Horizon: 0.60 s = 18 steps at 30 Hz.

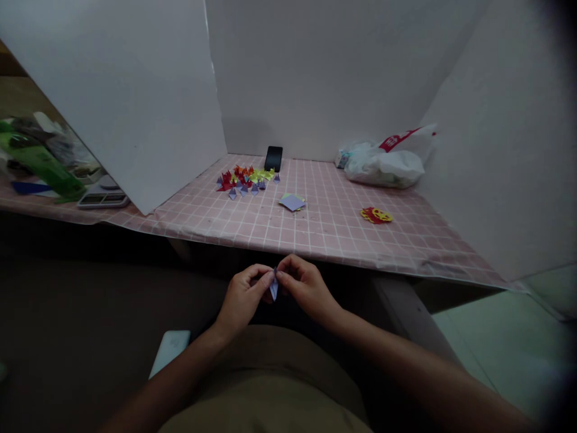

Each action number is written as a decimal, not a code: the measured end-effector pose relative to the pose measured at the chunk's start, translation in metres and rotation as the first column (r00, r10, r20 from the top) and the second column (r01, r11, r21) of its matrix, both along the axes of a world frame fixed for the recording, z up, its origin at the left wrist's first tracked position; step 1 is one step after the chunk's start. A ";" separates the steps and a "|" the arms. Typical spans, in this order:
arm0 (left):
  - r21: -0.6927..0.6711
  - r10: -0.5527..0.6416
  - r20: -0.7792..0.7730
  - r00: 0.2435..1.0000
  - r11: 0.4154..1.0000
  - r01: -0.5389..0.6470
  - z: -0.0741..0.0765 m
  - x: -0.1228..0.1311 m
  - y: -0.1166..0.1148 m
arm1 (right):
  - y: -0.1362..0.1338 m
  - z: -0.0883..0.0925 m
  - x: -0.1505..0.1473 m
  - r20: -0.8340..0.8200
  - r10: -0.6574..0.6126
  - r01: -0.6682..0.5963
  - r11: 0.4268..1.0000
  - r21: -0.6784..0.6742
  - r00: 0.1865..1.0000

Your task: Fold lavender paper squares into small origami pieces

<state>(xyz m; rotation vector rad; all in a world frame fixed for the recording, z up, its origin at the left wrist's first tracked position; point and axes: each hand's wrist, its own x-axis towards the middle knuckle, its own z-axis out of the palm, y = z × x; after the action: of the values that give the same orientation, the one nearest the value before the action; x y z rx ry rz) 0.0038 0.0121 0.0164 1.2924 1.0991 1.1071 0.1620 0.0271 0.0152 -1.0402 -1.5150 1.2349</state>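
Observation:
Between both hands, in front of the table's near edge, is a small folded purple paper piece (274, 290), its tip pointing down. My left hand (244, 296) pinches it from the left with thumb and fingers. From the right, my right hand (306, 285) pinches its upper end, the fingertips nearly touching those of the other hand. A small stack of square paper sheets (293, 202), purple on top, lies on the pink checked table (324, 231). Farther left stand several folded paper pieces (244, 178) in red, orange, yellow and purple.
A dark phone (273, 158) leans at the back panel. Right of the stack lie red and yellow cut-out shapes (376, 215), with a white plastic bag (385, 166) behind. White panels enclose the table. A green bottle (40, 161) and scale (103, 198) are far left.

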 end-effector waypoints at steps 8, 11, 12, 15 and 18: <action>-0.027 -0.033 0.038 0.999 0.999 0.034 0.004 0.000 0.000 | 0.000 0.000 0.001 -0.027 0.034 -0.035 0.999 -0.015 0.999; -0.012 -0.044 0.026 0.999 0.999 0.044 0.006 -0.001 0.000 | 0.001 0.002 0.001 -0.078 0.055 -0.059 0.997 -0.045 0.995; -0.004 -0.047 0.018 0.999 0.999 0.047 0.007 -0.002 0.000 | 0.001 0.002 0.001 -0.094 0.058 -0.064 0.996 -0.059 0.994; 0.015 -0.053 -0.002 0.999 0.998 0.053 0.007 -0.003 0.001 | 0.001 0.004 0.000 -0.133 0.061 -0.073 0.994 -0.083 0.989; 0.014 -0.069 0.007 0.998 0.998 0.069 0.006 -0.003 0.001 | 0.000 0.004 0.000 -0.153 0.062 -0.076 0.993 -0.088 0.986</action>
<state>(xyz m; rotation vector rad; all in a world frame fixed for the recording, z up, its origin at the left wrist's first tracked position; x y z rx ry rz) 0.0003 0.0133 0.0229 1.3264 1.0354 1.0689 0.1622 0.0274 0.0195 -0.9385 -1.3991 1.4123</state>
